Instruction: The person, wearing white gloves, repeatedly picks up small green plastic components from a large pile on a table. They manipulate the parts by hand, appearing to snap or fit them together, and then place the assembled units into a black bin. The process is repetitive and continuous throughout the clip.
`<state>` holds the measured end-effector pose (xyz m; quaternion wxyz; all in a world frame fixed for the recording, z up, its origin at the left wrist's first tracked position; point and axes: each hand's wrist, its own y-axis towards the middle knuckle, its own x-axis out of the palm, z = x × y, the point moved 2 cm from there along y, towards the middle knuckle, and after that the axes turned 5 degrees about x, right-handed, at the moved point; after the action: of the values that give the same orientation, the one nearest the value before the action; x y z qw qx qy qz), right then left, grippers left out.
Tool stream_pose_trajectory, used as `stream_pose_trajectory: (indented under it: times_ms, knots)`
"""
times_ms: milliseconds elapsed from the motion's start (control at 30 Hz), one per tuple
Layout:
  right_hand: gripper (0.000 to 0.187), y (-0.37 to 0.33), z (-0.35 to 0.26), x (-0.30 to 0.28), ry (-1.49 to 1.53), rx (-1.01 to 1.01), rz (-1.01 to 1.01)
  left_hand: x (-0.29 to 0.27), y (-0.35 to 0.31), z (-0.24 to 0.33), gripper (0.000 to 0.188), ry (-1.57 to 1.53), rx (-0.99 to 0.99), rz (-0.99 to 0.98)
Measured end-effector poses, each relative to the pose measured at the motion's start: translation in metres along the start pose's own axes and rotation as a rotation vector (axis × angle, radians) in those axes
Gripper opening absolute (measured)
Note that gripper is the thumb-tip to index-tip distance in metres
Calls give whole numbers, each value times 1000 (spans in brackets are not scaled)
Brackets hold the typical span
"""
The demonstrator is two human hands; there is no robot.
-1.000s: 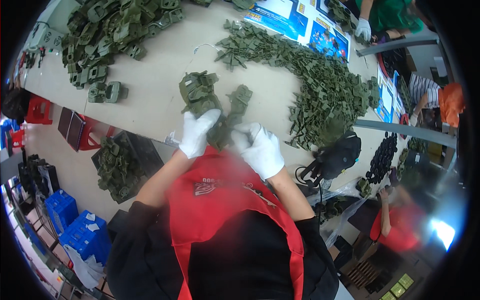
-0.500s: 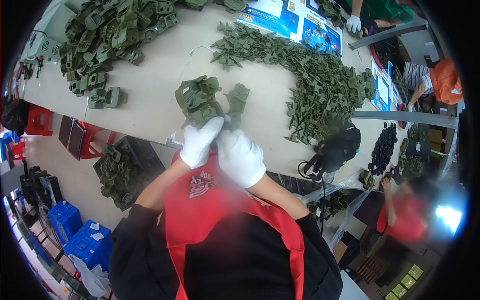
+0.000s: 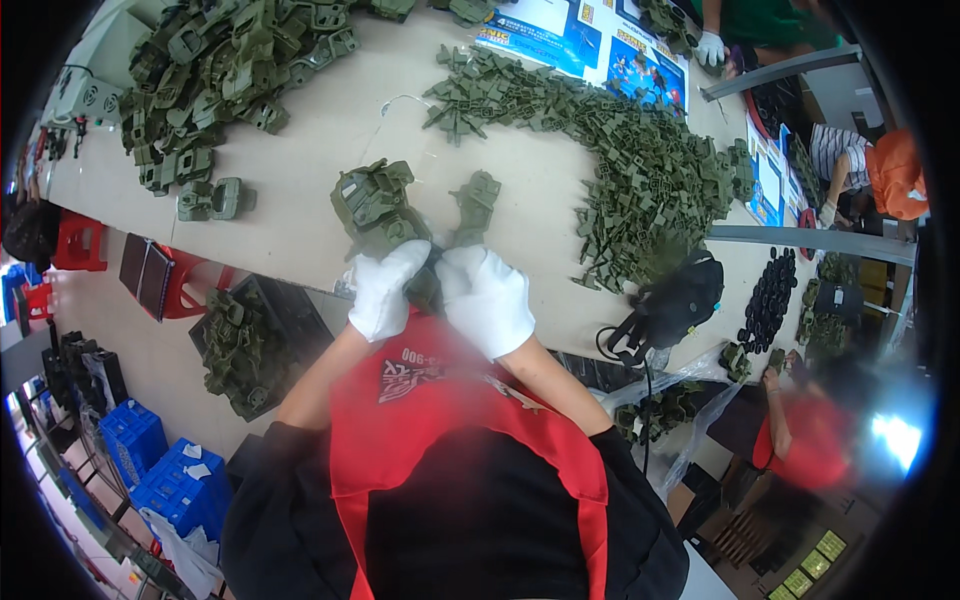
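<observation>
Worktop (image 3: pixel 300 200): pale; we work at its near edge.
Spread of small green parts (image 3: pixel 650 190): heaped on the worktop to our right.
Pile of large green parts (image 3: pixel 235 70): at the worktop's far left.
Green assembly (image 3: pixel 375 205): in front of us, its near end between our gloved hands.
Left hand (image 3: pixel 385 292): we grip the assembly's near end, thumb on top.
Right hand (image 3: pixel 487 300): fingers curled beside that end; we cannot tell whether they grip it.
Narrow green part (image 3: pixel 476 200): right of the assembly, just beyond our right fingers.
</observation>
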<state>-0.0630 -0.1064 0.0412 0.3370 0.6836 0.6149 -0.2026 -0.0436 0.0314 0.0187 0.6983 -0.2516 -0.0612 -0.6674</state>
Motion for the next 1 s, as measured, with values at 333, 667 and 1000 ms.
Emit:
stream_pose_trajectory:
  times_ms: [333, 667, 1000]
  knots:
    - [41, 17, 157, 78, -127, 669, 14, -32, 42, -26, 32, -153, -64, 16]
    - [22, 66, 75, -33, 714, 545, -187, -18, 31, -21, 96, -145, -63, -254]
    - [24, 41, -15, -52, -67, -115, 35, 24, 13, 0, 116, -46, 110, -287]
